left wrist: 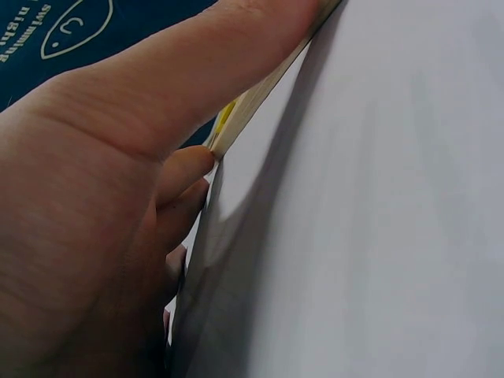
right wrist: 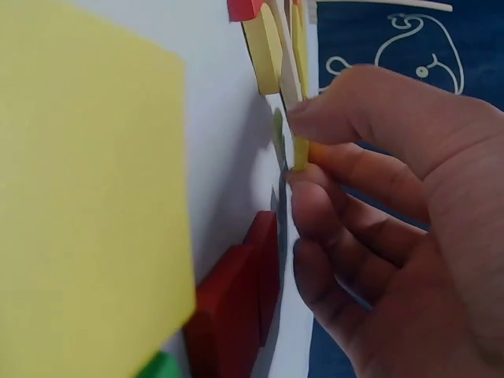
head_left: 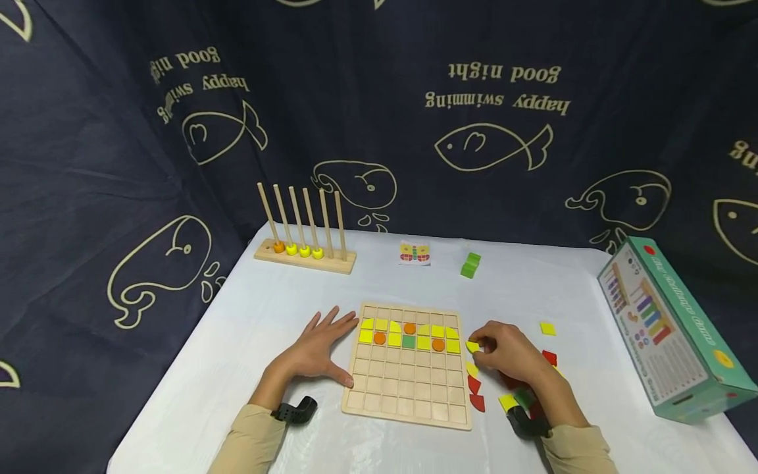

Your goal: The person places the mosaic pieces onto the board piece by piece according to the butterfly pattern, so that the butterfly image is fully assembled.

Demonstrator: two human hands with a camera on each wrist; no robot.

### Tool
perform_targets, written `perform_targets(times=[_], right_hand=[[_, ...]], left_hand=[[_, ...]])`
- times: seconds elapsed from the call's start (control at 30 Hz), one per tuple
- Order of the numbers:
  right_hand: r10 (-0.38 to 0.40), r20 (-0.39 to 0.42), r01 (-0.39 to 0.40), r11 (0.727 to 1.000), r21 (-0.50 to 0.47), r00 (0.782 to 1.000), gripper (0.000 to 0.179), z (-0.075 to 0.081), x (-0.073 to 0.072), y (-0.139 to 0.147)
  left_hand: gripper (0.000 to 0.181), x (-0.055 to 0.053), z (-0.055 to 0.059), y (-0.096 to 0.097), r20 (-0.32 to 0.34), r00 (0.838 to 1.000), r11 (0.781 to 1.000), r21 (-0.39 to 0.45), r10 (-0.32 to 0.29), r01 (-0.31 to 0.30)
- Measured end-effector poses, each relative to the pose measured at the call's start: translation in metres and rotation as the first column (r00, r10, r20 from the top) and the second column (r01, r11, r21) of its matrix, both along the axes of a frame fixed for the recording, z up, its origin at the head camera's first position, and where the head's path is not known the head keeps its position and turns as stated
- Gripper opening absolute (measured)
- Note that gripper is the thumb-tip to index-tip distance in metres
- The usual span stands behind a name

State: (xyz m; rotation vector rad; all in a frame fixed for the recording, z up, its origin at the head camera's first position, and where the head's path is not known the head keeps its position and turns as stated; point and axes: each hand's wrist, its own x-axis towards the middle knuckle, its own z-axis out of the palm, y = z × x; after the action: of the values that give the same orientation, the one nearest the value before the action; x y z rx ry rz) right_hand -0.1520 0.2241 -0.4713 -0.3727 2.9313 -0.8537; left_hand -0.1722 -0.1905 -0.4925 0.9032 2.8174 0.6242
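A square wooden grid board (head_left: 408, 388) lies on the table, its upper rows holding yellow pieces, orange discs (head_left: 410, 328) and a green square (head_left: 408, 341). My left hand (head_left: 314, 352) spreads its fingers along the board's left side, thumb and fingertips touching the edge. Just off the board's right edge, my right hand (head_left: 509, 352) pinches a yellow quarter-round piece (right wrist: 300, 153) between thumb and fingertips. Below that hand lie another yellow piece (head_left: 471, 369) and two red quarter-round pieces (head_left: 476, 403).
More loose pieces lie around the right forearm, among them a yellow square (head_left: 547, 328). Behind the board stand a peg rack (head_left: 304, 259) with beads, a butterfly picture card (head_left: 414, 254) and green blocks (head_left: 470, 265). A toy box (head_left: 675, 336) stands at the right.
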Motion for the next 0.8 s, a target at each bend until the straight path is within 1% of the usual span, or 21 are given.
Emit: perform_targets(times=[0.17,0.23,0.37,0.47,0.6,0.8], right_hand=[[-0.008,-0.033,0.008,1.0,-0.007,0.999,0.028,0.002,0.0,-0.003],[0.007,-0.047,-0.008,1.0,-0.021,0.999,0.03,0.003,-0.001,-0.007],[0.052,-0.084,-0.056,0.998,-0.043,0.995,0.029,0.006,-0.003,-0.02],[0.107,-0.116,-0.114,0.992,-0.055,0.987,0.027,0.008,-0.004,-0.032],[0.157,-0.146,-0.169,0.983,-0.074,0.977,0.026,0.01,-0.007,-0.049],[0.182,-0.171,-0.197,0.978,-0.071,0.968,0.026,0.014,-0.009,-0.075]], left_hand=[[0.129,-0.001,0.002,0.001,0.001,1.0,1.0,-0.007,0.0,0.0],[0.129,-0.001,0.002,0.002,0.004,1.0,1.0,-0.002,-0.001,0.001],[0.128,0.0,0.002,0.002,0.003,1.0,1.0,0.0,-0.001,0.001],[0.128,0.001,0.002,0.001,0.002,1.0,1.0,0.007,-0.001,0.001],[0.128,0.001,0.001,0.001,-0.003,1.0,1.0,0.015,-0.006,0.006],[0.128,0.0,0.001,0.001,-0.005,1.0,1.0,0.012,-0.006,0.006]])
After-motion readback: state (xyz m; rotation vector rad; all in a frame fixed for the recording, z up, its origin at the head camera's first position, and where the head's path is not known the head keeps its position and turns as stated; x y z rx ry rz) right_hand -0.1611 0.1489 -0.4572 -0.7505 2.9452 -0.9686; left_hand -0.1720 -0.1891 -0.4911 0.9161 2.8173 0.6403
